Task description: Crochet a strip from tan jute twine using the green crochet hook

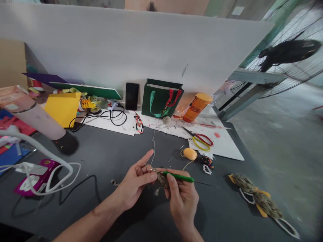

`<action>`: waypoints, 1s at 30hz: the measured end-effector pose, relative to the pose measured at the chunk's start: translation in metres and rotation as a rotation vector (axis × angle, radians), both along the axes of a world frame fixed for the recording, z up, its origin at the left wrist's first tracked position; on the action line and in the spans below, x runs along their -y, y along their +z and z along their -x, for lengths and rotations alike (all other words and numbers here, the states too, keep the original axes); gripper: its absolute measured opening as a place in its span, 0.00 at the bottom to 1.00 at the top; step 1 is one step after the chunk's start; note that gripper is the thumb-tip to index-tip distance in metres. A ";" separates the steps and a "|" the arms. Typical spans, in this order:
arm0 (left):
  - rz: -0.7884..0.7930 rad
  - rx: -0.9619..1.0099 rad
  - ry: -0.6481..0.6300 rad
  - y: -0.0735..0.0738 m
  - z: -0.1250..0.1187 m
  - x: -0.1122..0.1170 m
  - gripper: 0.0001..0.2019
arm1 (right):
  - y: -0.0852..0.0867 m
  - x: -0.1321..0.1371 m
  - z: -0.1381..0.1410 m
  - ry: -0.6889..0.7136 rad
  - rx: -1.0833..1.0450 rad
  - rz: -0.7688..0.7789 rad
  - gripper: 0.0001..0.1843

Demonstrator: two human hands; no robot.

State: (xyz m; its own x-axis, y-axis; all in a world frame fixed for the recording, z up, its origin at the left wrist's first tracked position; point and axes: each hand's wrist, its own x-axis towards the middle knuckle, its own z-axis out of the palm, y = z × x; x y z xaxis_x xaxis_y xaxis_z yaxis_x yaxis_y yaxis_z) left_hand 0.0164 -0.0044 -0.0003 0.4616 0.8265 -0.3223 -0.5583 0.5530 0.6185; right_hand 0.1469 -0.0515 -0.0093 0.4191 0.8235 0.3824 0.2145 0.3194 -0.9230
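Note:
My left hand point(135, 179) pinches a small brown crocheted piece point(163, 180) between thumb and fingers, with a pale thread point(153, 148) rising from it across the dark tabletop point(106, 148). My right hand point(183, 200) grips a green-handled crochet hook point(178, 176), whose metal tip reaches the crocheted piece near my left fingers. Just beyond my hands lies a small orange-yellow ball point(189, 154) with thread around it. To the right rests a bundle of brownish yarn point(254, 196) with yellow ties.
Red-and-yellow scissors point(198, 139) lie on a white paper sheet point(214, 144) behind my hands. Along the partition stand a green gift bag point(161, 99), an orange bottle point(197, 107) and a black phone point(132, 96). A white cable point(37, 151) crosses the left side, and a fan point(277, 57) stands at right.

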 end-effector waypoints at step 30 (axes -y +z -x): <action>0.017 0.030 0.022 0.001 -0.001 -0.001 0.32 | 0.000 -0.002 -0.002 0.080 0.160 -0.174 0.12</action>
State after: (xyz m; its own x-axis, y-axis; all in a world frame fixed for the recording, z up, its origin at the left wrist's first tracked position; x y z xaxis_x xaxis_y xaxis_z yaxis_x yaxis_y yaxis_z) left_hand 0.0177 -0.0032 0.0005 0.4530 0.8310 -0.3228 -0.5886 0.5507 0.5918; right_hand 0.1494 -0.0492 -0.0091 0.2782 0.7674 0.5777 0.3207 0.4927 -0.8090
